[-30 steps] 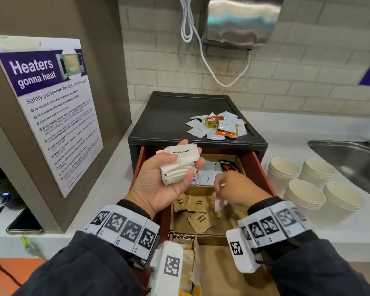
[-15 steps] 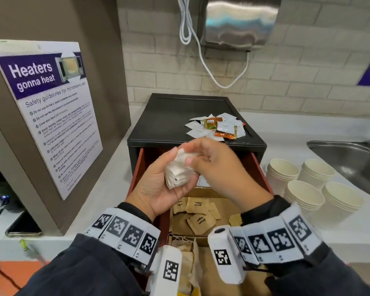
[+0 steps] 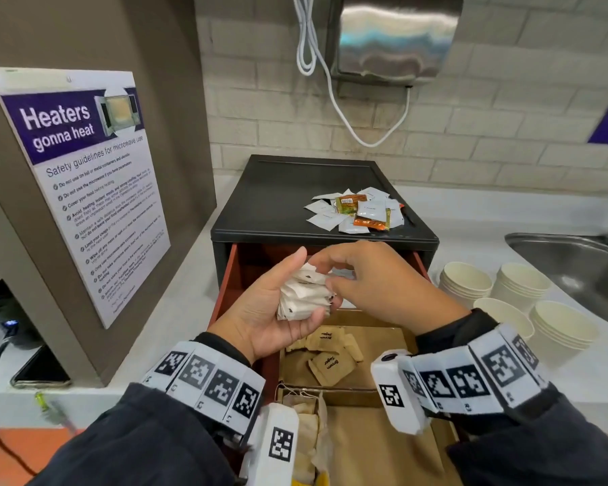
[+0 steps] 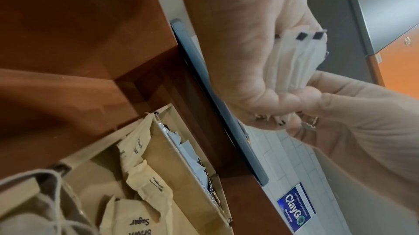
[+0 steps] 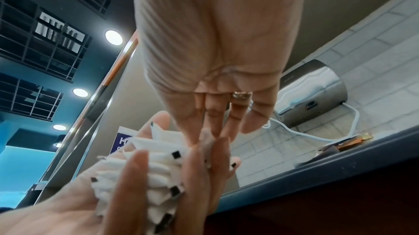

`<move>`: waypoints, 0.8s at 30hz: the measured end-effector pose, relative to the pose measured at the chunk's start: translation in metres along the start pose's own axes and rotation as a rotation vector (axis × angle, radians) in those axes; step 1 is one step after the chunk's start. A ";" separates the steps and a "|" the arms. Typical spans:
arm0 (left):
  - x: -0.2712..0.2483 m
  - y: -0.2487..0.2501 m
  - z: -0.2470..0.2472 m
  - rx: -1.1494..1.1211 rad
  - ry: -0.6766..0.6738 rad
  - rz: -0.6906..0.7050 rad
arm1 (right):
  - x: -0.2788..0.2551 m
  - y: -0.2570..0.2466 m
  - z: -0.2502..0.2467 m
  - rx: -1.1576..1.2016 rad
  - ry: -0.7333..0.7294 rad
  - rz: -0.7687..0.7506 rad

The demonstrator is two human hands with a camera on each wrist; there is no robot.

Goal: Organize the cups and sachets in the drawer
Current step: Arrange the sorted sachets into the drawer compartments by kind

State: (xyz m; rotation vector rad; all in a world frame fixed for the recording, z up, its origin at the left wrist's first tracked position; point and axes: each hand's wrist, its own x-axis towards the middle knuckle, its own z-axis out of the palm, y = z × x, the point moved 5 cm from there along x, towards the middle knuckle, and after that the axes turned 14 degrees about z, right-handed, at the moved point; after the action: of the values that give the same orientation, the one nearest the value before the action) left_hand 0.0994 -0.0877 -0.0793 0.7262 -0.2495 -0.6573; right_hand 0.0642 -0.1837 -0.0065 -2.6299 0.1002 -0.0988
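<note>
Office pantry: microwave-safety poster (image 3: pixel 81 191), sink (image 3: pixel 572 264), paper cups (image 3: pixel 465 284).

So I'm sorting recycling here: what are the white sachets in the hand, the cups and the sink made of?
White sachets: matte paper, it seems, with creased, crimped edges. Cups: likely paper, off-white and dull, thin rims. Sink: metal, probably stainless steel, with a brushed grey sheen.

White sachet stack (image 3: pixel 304 292) upright in left hand (image 3: pixel 264 310) above drawer (image 3: pixel 230 275)

Microwave safety poster (image 3: pixel 81 191) left; steel wall dispenser (image 3: pixel 394 36) above; sink (image 3: pixel 576 264) right.
</note>
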 end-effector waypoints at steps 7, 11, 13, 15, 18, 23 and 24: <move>-0.003 -0.006 0.003 0.064 -0.049 -0.099 | -0.002 -0.009 0.009 -0.117 0.004 -0.146; -0.006 -0.009 0.004 0.074 -0.090 -0.144 | 0.002 0.001 0.001 0.008 0.093 -0.050; -0.004 -0.007 0.001 0.056 -0.054 -0.119 | 0.005 0.010 -0.007 0.187 0.122 0.028; -0.002 -0.005 0.001 0.043 -0.011 -0.089 | 0.007 0.014 -0.012 0.343 0.087 0.034; -0.002 -0.005 0.003 -0.018 -0.009 -0.087 | 0.005 0.007 -0.008 0.396 -0.077 -0.004; -0.004 -0.006 0.004 -0.065 -0.068 -0.126 | 0.008 0.004 0.010 0.429 -0.173 -0.023; -0.004 -0.006 0.004 -0.055 -0.100 -0.147 | 0.008 0.003 0.010 0.444 -0.174 -0.023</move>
State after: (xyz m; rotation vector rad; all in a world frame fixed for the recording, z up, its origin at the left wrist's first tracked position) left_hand 0.0910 -0.0908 -0.0804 0.6643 -0.2704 -0.8384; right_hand 0.0731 -0.1826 -0.0166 -2.1850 -0.0125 0.0914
